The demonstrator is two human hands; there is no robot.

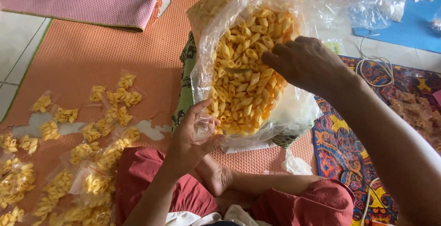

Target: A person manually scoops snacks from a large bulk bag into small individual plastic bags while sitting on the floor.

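1. Small filled packets [69, 161] of yellow snack pieces lie scattered over the left part of the orange mat [101, 46], down to its near edge;
2. Left hand [193, 136] pinches a small empty clear bag [203, 125] by its mouth, fingers closed on it, just beside the near end of the big bag;
3. Large clear bag [243, 65] of yellow tube snacks lies open at the mat's right side;
4. Right hand [305, 62] reaches into it, fingers curled on the snacks; whether it grips any cannot be told.
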